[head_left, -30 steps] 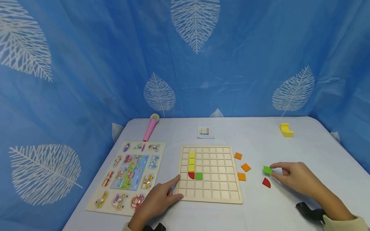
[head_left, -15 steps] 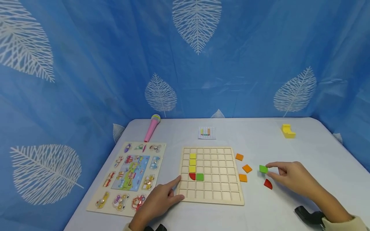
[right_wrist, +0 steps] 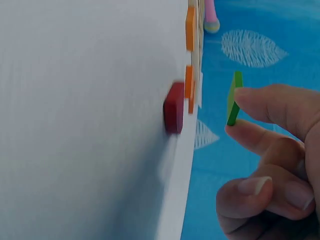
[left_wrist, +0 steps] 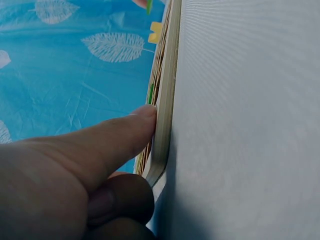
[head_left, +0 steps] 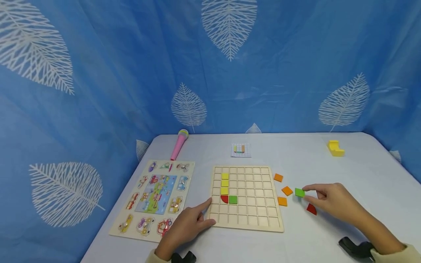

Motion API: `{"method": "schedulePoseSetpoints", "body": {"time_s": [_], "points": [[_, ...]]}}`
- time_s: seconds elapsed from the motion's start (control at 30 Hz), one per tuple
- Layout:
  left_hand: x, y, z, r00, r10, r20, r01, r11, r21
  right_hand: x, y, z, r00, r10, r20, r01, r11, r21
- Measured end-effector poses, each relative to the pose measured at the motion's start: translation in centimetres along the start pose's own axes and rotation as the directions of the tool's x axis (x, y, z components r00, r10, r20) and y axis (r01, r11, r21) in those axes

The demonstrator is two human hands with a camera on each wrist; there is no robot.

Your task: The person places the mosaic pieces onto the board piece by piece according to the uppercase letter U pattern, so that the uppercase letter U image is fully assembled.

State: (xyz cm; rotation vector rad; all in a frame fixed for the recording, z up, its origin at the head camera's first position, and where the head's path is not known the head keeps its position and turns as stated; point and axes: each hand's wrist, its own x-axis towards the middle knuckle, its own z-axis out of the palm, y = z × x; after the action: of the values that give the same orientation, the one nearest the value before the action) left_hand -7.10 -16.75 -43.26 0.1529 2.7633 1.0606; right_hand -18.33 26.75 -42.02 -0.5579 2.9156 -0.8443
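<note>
My right hand point(head_left: 333, 199) pinches a green square tile point(right_wrist: 235, 97) between thumb and index finger. In the right wrist view the tile is raised off the table, tilted, with the other fingers curled behind. Beneath it lies a red quarter-circle tile point(head_left: 311, 209). Orange square tiles point(head_left: 287, 191) lie between this hand and the wooden grid board point(head_left: 250, 221). On the board, a column of yellow tiles point(head_left: 225, 183) stands above a red quarter-circle tile point(head_left: 224, 199), with a green tile point(head_left: 232, 199) beside that. My left hand point(head_left: 189, 224) touches the board's lower-left edge with index finger and thumb.
A wooden vehicle puzzle point(head_left: 154, 199) lies left of the board, partly under my left forearm. Behind stand a pink toy microphone point(head_left: 179, 144), a pattern card point(head_left: 241, 150) and a yellow block point(head_left: 335, 148). Blue curtains point(head_left: 279, 73) border the white table.
My right hand has moved the green tile left, away from the red tile and closer to the board. The head view has shifted slightly. My left hand stays at the board's edge.
</note>
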Motion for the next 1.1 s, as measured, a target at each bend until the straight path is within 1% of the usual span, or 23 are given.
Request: {"method": "schedulePoseSetpoints", "body": {"time_s": [0.13, 0.2, 0.37, 0.47, 0.53, 0.7, 0.9, 1.1], "points": [[-0.2, 0.1, 0.1, 1.000, -0.014, 0.014, 0.014, 1.000, -0.016, 0.0, -1.0, 0.5, 1.000, 0.009, 0.020, -0.010, 1.000, 0.025], [-0.2, 0.1, 0.1, 1.000, -0.009, 0.013, 0.010, 1.000, -0.017, 0.1, -1.6, 0.6, 1.000, 0.000, 0.031, -0.001, 0.999, 0.034], [0.0, 0.3, 0.1, 1.000, 0.008, -0.003, -0.008, 1.000, -0.008, 1.3, -3.4, 0.4, 0.997, -0.068, 0.037, 0.066, 0.996, 0.064], [0.0, 0.3, 0.1, 1.000, 0.007, -0.009, -0.007, 1.000, -0.011, 1.9, -4.4, 0.6, 0.993, -0.112, 0.042, 0.108, 0.990, 0.087], [-0.1, 0.4, 0.1, 1.000, 0.000, -0.007, 0.000, 1.000, -0.016, 2.2, -4.9, 0.9, 0.991, -0.126, 0.052, 0.120, 0.987, 0.104], [-0.1, 0.4, 0.2, 1.000, -0.005, -0.003, 0.005, 1.000, -0.017, 2.5, -5.6, 1.7, 0.985, -0.161, 0.068, 0.151, 0.979, 0.138], [-0.1, 0.3, 0.1, 1.000, -0.003, -0.008, 0.003, 1.000, -0.009, 3.0, -6.3, 2.4, 0.970, -0.235, 0.062, 0.223, 0.962, 0.155], [0.0, 0.1, -0.1, 1.000, -0.005, -0.008, 0.005, 1.000, -0.001, 3.6, -7.2, 3.4, 0.960, -0.267, 0.082, 0.251, 0.953, 0.168]]}}
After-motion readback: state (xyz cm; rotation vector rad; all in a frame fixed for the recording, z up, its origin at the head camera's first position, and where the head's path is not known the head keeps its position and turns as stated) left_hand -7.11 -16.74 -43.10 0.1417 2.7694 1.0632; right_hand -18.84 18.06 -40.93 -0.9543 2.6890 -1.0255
